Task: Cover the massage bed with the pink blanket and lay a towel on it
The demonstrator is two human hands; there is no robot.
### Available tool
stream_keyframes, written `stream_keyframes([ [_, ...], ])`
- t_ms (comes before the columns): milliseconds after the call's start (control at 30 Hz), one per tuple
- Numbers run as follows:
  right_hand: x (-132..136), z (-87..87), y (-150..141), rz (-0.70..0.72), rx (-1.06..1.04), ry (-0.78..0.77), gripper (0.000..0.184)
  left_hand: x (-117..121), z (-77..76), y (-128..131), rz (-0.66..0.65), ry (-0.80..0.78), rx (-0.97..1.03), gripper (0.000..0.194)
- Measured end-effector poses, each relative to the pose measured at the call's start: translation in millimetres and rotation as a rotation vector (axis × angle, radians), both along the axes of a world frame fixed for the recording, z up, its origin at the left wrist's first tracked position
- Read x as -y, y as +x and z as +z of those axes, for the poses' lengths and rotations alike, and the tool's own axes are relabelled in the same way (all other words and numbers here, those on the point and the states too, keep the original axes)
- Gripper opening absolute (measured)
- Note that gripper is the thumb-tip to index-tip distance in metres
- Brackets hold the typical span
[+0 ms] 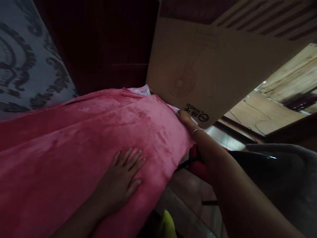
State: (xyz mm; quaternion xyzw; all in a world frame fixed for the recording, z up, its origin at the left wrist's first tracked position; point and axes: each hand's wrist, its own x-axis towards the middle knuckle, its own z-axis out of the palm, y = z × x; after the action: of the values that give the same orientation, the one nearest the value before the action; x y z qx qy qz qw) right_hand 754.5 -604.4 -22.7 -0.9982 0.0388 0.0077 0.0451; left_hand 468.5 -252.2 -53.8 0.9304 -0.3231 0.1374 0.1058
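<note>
A pink plush blanket [81, 138] is spread over a bed and fills the left and middle of the view. My left hand [122, 175] lies flat on it near the bed's edge, fingers stretched out and slightly apart. My right hand [183, 117], with a thin bracelet on its wrist, reaches to the blanket's far corner beside a cardboard box [210, 69]. Its fingers curl at the blanket's edge, and whether they grip the cloth is hidden.
The large cardboard box with a fan drawing leans at the bed's right side. A dark wooden headboard [104, 46] and patterned wall [22, 59] stand behind. Wooden flooring [257, 112], a dark chair [272, 165] and something yellow [168, 224] lie to the right and below.
</note>
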Motion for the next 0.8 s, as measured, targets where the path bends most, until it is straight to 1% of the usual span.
stream_keyframes([
  [100,-0.8,-5.3,-1.1,-0.003,0.02,-0.032,0.047,-0.3,2.4,1.3,-0.024,0.0,-0.016,0.057],
  [167,-3.4,-5.5,-0.1,0.003,0.028,-0.041,0.047,-1.2,4.1,1.2,-0.035,0.012,-0.017,0.058],
  [300,-3.6,1.4,-1.6,0.016,0.018,-0.036,0.048,-3.4,5.1,0.9,-0.055,0.027,-0.012,0.063],
  [400,2.4,4.5,-8.6,0.014,-0.004,-0.032,0.054,-3.5,5.3,0.8,-0.052,0.037,-0.035,0.065],
  [500,9.5,0.2,-18.2,-0.015,0.009,-0.054,0.056,-1.7,6.6,0.2,-0.038,0.041,-0.076,0.064],
  [633,14.0,-10.3,-25.0,-0.035,0.076,-0.075,0.05,0.2,9.4,-0.3,-0.035,0.03,-0.111,0.064],
  [700,14.1,-13.9,-25.2,-0.052,0.107,-0.066,0.048,-0.3,10.0,-0.4,-0.043,0.01,-0.112,0.06],
  [800,14.5,-16.7,-25.6,-0.062,0.124,-0.03,0.048,-1.4,9.8,-2.6,-0.034,-0.059,-0.058,0.046],
])
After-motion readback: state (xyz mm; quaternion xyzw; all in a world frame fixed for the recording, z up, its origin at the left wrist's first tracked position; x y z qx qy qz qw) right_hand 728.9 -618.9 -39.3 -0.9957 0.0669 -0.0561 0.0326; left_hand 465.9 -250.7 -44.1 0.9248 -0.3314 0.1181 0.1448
